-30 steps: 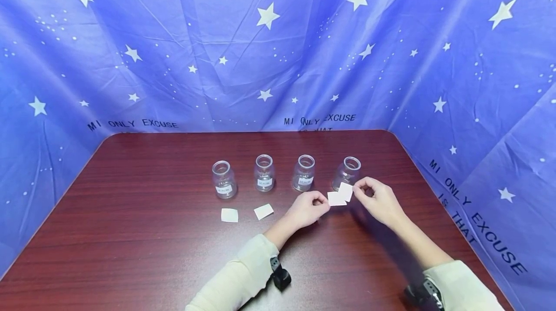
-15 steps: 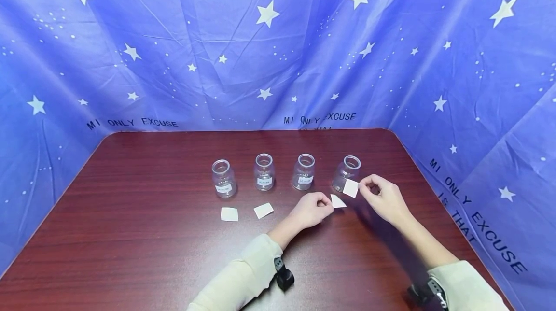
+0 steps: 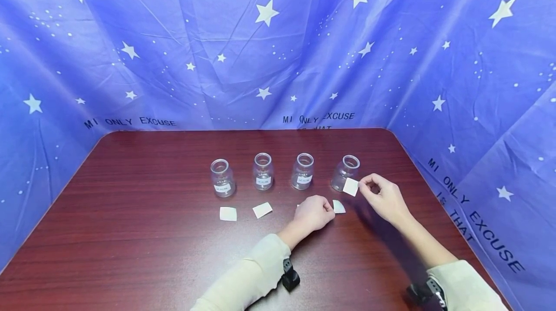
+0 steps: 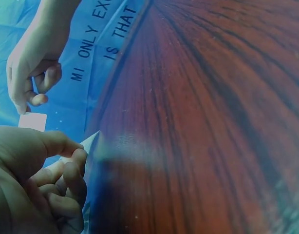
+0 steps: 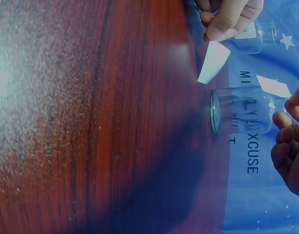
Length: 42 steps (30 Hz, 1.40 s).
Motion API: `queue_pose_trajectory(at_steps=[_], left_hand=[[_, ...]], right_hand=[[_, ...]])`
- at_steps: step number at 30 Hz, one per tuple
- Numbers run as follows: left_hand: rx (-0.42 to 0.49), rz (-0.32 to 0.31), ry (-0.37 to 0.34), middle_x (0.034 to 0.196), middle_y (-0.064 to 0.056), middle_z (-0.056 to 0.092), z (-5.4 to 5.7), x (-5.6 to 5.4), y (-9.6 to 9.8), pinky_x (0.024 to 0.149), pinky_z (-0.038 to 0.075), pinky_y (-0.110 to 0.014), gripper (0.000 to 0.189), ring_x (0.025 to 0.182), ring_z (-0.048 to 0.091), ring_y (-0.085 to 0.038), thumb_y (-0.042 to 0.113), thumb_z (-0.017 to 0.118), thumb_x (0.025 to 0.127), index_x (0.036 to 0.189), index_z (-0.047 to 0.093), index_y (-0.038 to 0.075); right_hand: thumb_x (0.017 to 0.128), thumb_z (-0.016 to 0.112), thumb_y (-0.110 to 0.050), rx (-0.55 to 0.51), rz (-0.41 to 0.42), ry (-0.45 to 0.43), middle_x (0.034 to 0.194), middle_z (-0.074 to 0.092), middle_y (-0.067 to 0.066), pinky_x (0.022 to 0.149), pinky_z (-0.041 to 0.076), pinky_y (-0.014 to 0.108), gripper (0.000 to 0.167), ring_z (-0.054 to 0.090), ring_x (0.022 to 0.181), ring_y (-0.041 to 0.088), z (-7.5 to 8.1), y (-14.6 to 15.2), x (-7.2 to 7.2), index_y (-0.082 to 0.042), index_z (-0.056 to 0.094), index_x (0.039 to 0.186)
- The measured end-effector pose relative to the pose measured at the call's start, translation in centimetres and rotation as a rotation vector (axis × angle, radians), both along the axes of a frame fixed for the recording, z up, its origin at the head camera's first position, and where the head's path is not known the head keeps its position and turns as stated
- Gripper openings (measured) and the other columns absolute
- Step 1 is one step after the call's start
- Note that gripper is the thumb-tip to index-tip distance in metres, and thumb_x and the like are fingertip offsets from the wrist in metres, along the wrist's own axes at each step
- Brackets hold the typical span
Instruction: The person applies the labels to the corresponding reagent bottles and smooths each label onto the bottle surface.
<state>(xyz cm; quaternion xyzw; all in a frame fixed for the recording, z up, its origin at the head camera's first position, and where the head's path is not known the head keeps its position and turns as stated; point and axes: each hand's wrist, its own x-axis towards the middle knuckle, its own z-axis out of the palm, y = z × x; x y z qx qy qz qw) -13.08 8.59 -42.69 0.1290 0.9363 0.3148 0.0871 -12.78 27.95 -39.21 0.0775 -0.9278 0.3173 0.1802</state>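
Observation:
Between thumb and fingertips, my left hand (image 3: 313, 214) pinches a slightly curved white paper piece (image 3: 339, 207), low over the table. My right hand (image 3: 384, 197) pinches a small white square label (image 3: 351, 187) by its edge. In the head view that label overlaps the lower part of the rightmost glass jar (image 3: 343, 176), whose front shows no label of its own. The right wrist view has the jar (image 5: 242, 109) standing between the hands, with the label (image 5: 273, 86) beside its upper part and the left hand's paper piece (image 5: 215, 62) near its base.
Three more glass jars, the left (image 3: 222, 178), second (image 3: 262, 173) and third (image 3: 302, 173), stand in a row with printed labels. Two white paper pieces (image 3: 228, 214) (image 3: 262, 210) lie before them. A white edge (image 3: 298, 206) shows behind my left hand. Starry blue cloth (image 3: 226, 35) surrounds the table (image 3: 143, 224).
The paper piece and the label, overlapping in view a second ago, are now apart. My left hand has moved slightly down and right with its piece; my right hand shifted slightly right, then held nearly still.

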Motion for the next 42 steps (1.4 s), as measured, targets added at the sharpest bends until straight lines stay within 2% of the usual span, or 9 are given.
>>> queue_pose_trajectory(at_steps=[5, 13, 25, 36, 42], left_hand=[[-0.066, 0.038, 0.007, 0.068, 0.015, 0.060, 0.1, 0.1, 0.2, 0.072, 0.048, -0.037, 0.013, 0.067, 0.056, -0.004, 0.031, 0.066, 0.076, 0.064, 0.062, 0.028], [-0.082, 0.062, 0.016, 0.063, 0.014, 0.055, -0.1, 0.2, 0.2, 0.054, 0.041, -0.028, 0.014, 0.060, 0.051, -0.005, 0.027, 0.066, 0.072, 0.061, 0.057, 0.027], [-0.050, 0.052, 0.018, 0.068, 0.013, 0.060, -0.1, 0.1, -0.2, 0.054, 0.041, -0.027, 0.010, 0.064, 0.054, -0.005, 0.032, 0.069, 0.073, 0.066, 0.063, 0.028], [0.024, 0.047, 0.030, 0.064, 0.015, 0.059, 0.3, 0.0, -0.8, 0.052, 0.037, -0.024, 0.007, 0.059, 0.051, -0.002, 0.031, 0.070, 0.074, 0.072, 0.065, 0.027], [0.129, 0.034, 0.054, 0.069, 0.012, 0.062, 0.4, -0.1, -1.4, 0.055, 0.038, -0.020, 0.008, 0.062, 0.053, 0.000, 0.027, 0.070, 0.075, 0.079, 0.065, 0.022]], right_hand=[[0.084, 0.060, -0.010, 0.000, 0.002, 0.000, 0.066, 0.053, -0.003, 0.053, 0.035, 0.019, 0.005, 0.043, 0.056, 0.001, -0.2, 0.0, 0.0, -0.013, 0.064, 0.082], [0.083, 0.060, -0.009, -0.012, 0.015, -0.003, 0.065, 0.054, -0.003, 0.053, 0.035, 0.019, 0.005, 0.043, 0.056, 0.001, -0.2, -0.3, 0.1, -0.013, 0.064, 0.081], [0.084, 0.061, -0.011, -0.013, 0.007, -0.013, 0.065, 0.052, -0.004, 0.053, 0.035, 0.019, 0.005, 0.042, 0.056, 0.001, -0.6, -0.3, 0.0, -0.014, 0.063, 0.081], [0.084, 0.061, -0.010, -0.011, 0.024, -0.004, 0.066, 0.055, -0.004, 0.053, 0.037, 0.018, 0.004, 0.044, 0.057, 0.000, -0.6, -0.8, 0.2, -0.013, 0.064, 0.082], [0.084, 0.063, -0.011, -0.011, 0.037, 0.004, 0.065, 0.053, -0.004, 0.052, 0.035, 0.019, 0.004, 0.042, 0.056, 0.001, -1.1, -1.1, 0.2, -0.013, 0.064, 0.081]])
